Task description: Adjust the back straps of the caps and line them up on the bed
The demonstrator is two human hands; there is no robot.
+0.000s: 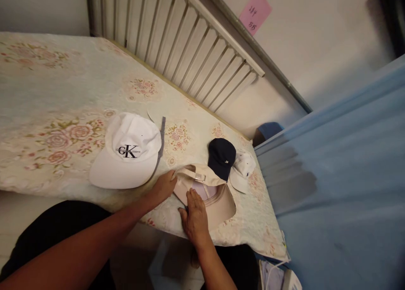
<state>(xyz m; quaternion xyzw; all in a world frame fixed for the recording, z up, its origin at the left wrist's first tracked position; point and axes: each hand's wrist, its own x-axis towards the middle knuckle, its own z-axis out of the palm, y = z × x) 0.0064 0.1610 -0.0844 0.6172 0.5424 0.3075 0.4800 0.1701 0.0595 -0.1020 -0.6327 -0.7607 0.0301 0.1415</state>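
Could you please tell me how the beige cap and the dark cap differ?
The left hand grips the beige cap, while the dark cap lies unheld. The beige cap shows its inside and buckled strap; the dark cap shows its outer crown. Both have brims.

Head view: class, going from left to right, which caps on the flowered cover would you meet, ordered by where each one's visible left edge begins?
White cap with black lettering → beige cap → navy cap → smaller white cap.

Seemingly a home: radiator, floral cloth
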